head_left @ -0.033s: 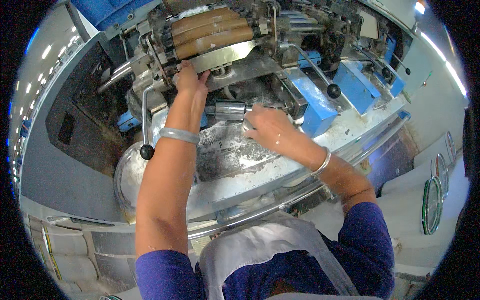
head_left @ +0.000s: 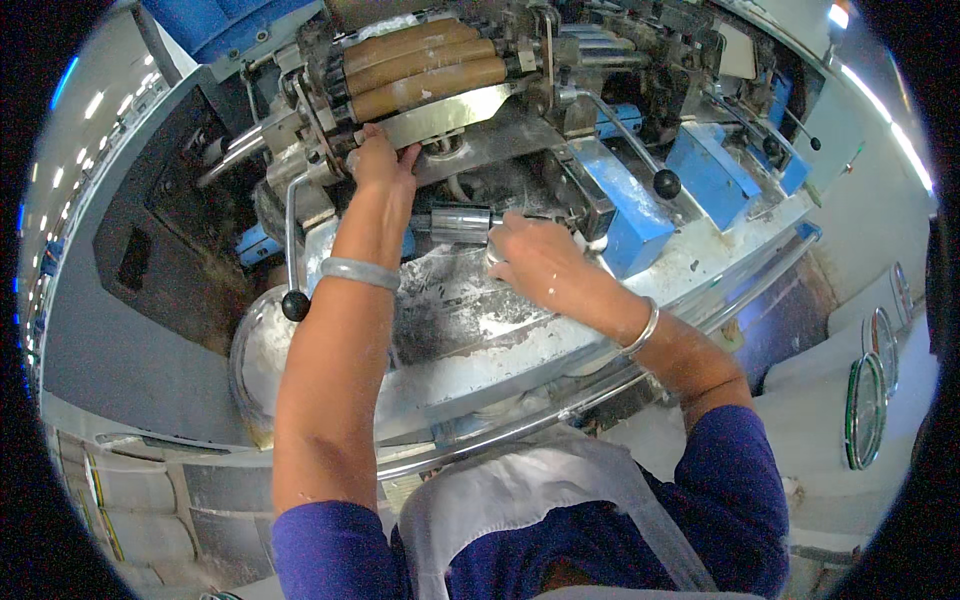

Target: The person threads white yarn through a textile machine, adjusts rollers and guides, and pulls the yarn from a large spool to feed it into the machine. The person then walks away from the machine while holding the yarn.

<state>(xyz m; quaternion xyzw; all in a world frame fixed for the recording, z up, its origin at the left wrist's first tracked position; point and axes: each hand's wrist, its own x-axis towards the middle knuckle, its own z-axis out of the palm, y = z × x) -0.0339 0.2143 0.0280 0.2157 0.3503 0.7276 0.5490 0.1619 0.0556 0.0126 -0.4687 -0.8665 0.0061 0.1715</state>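
Note:
My left hand reaches up into a machine, its fingers curled over the edge of a flat metal plate just under three brown rollers. My right hand is lower and to the right, closed around the right end of a short shiny metal cylinder that lies horizontally. Both wrists wear a silver bangle. The fingertips of both hands are partly hidden behind the machine parts.
A curved lever with a black ball knob hangs just left of my left forearm. A second black-knobbed lever and blue blocks sit to the right. White dust covers the metal ledge. Round glass dials are at far right.

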